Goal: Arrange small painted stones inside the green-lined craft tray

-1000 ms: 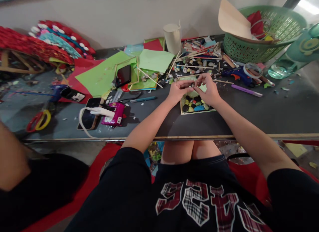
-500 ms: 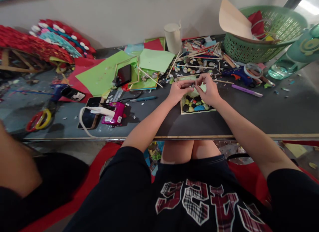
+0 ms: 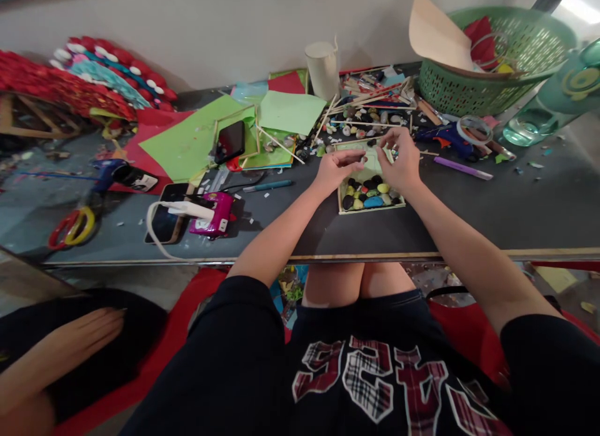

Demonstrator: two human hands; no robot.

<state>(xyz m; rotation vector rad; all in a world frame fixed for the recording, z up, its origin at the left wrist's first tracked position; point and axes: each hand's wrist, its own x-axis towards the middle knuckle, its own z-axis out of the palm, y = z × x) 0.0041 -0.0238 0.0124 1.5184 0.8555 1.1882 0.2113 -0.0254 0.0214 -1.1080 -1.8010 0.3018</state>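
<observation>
Painted pebbles (image 3: 370, 195) fill the near half of a frame (image 3: 370, 210) on the desk (image 3: 469, 211); its far half is bare. Left hand (image 3: 334, 168) fingers pinch a small pebble (image 3: 362, 157); right hand (image 3: 402, 161) fingers curl, grasp unclear.

Head camera looks down, close over the table (image 3: 469, 223).

1. I see the tray (image 3: 370, 210) near the table's (image 3: 469, 217) front edge, with stones (image 3: 374, 202) in it.
2. The left hand (image 3: 334, 169) and right hand (image 3: 402, 164) are over its far half, apart.
3. The glue gun (image 3: 443, 136) lies right of the tray, the basket (image 3: 469, 86) behind it, and the bottle (image 3: 548, 108) far right.
4. The pen (image 3: 268, 186) lies left of the tray, with the phone (image 3: 231, 142) behind it on paper (image 3: 187, 142).
5. The roll (image 3: 322, 67) stands at the back.
</observation>
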